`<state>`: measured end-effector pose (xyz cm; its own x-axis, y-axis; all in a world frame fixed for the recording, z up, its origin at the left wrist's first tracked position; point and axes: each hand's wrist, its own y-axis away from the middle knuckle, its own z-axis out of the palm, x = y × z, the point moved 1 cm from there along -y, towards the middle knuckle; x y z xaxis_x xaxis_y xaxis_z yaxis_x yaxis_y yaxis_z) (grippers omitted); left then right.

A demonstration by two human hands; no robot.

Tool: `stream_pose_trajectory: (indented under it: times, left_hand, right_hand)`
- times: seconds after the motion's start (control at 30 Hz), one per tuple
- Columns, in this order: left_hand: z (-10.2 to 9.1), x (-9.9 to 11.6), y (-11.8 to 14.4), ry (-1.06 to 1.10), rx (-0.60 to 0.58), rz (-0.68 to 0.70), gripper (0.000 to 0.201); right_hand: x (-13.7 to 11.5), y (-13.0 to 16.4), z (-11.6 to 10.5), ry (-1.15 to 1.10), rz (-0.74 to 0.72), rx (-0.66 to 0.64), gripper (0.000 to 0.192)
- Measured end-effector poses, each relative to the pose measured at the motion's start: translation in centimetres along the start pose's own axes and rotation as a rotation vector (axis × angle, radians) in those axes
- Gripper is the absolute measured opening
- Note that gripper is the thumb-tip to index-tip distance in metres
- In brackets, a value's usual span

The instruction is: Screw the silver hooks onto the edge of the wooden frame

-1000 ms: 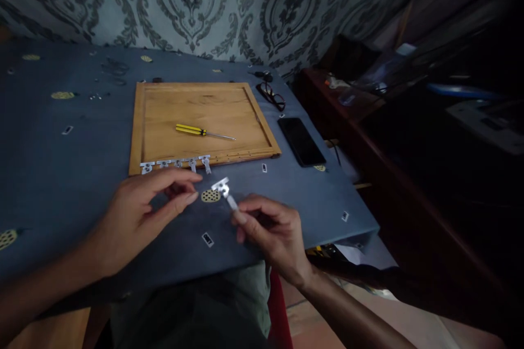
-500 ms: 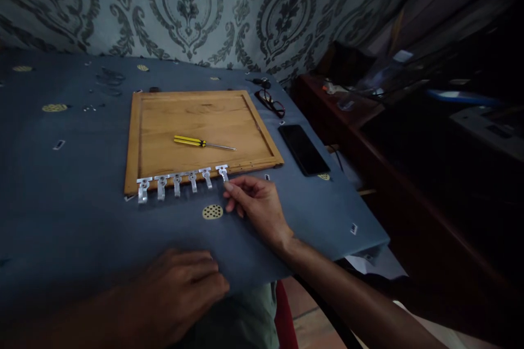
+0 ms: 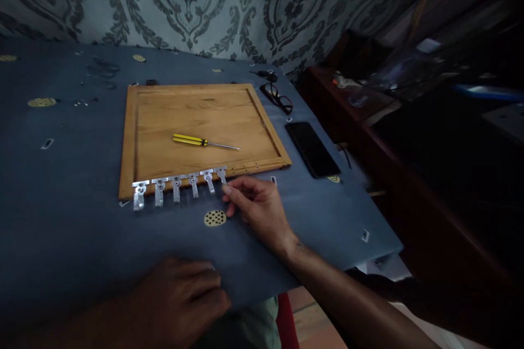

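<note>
My right hand pinches the lower end of a T-shaped silvery bracket between thumb and fingertips. Its top plate rests on the near rail of a wooden framed panel, close beside the neighbouring bracket. Several like brackets line the same rail leftward, their lower ends jutting past the edge. A screwdriver with a yellow and black handle lies across the panel. My left hand rests at the table's near edge, fingers curled together; their undersides are hidden.
A black phone and folded glasses lie right of the panel, with a small dark object behind them. Small screws sit at the left on the blue tablecloth. A dark wooden cabinet stands at the right.
The bracket in my right hand has shifted left, narrowing the gap to its neighbour. My left hand keeps its pose, and the camera view has moved slightly.
</note>
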<state>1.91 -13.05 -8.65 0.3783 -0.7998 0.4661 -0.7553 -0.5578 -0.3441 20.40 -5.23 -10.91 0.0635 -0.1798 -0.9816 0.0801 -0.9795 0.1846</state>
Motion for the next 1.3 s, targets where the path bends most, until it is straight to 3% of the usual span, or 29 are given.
stream_pose_trajectory:
  times: [0.63, 0.9, 1.03, 1.3]
  left_hand:
    - [0.3, 0.3, -0.9, -0.021, 0.107, -0.030, 0.055]
    - [0.2, 0.1, -1.2, -0.046, 0.114, -0.014, 0.051]
    - [0.1, -0.2, -1.0, -0.018, 0.060, -0.012, 0.049]
    - [0.4, -0.3, -1.4, -0.049, 0.069, -0.001, 0.047]
  right_hand:
    - [0.5, -0.1, -0.1, 0.018, -0.014, -0.046, 0.042]
    - [0.4, 0.0, -0.2, 0.061, -0.031, -0.053, 0.035]
    - [0.4, 0.0, -0.3, 0.068, -0.022, -0.065, 0.030]
    - [0.2, -0.1, -0.4, 0.080, -0.022, -0.077, 0.035]
